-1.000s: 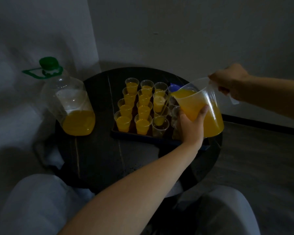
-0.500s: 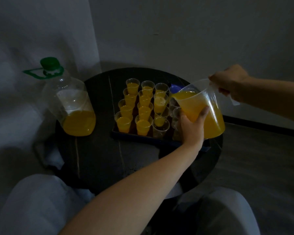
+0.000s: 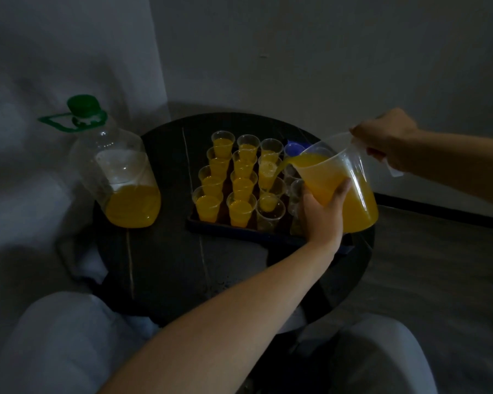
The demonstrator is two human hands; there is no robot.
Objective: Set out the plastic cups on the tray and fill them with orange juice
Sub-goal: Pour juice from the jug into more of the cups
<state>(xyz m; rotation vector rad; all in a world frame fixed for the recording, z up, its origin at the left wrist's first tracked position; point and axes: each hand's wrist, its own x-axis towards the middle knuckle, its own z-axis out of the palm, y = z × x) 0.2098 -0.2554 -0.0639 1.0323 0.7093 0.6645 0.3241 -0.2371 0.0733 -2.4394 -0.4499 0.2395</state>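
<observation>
Two hands [image 3: 322, 216] [image 3: 387, 139] tilt a clear plastic jug [image 3: 356, 191].

Wearing plain pale grey trousers [image 3: 57, 345], showing as two rounded shapes at near left and near right. Baring both forearms [image 3: 225, 317] from the frame's edges to the left hand [image 3: 322, 217] and right hand [image 3: 387, 140].

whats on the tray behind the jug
Beside the jug, a few clear empty-looking cups and a blue object peek out on the tray. The jug and left hand cover the rest.
</observation>
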